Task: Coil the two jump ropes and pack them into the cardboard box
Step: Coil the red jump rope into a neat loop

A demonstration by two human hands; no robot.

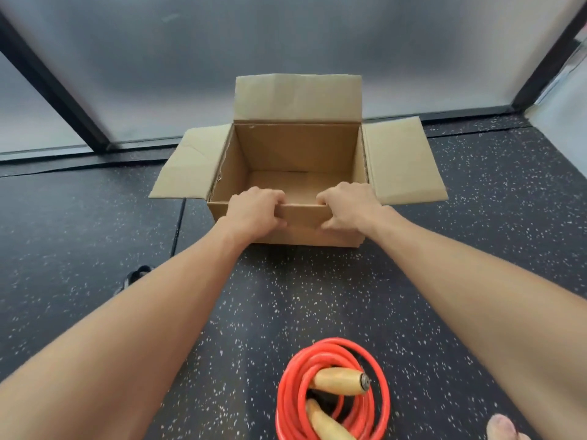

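Left hand [254, 211] clamped on near wall of box [298, 147], fingers over the rim, thumb outside. Right hand [347, 206] just beside it, same grip on same wall. Box open, flaps spread, sits on floor [95, 217]. Red coiled rope [333, 392] with wooden handles on floor, well behind both hands, untouched.

Single head-worn wide-angle view, looking forward and steeply down at the floor [95, 217]. Forearms run in from the lower corners; the open box [298, 147] sits near, at frame centre.
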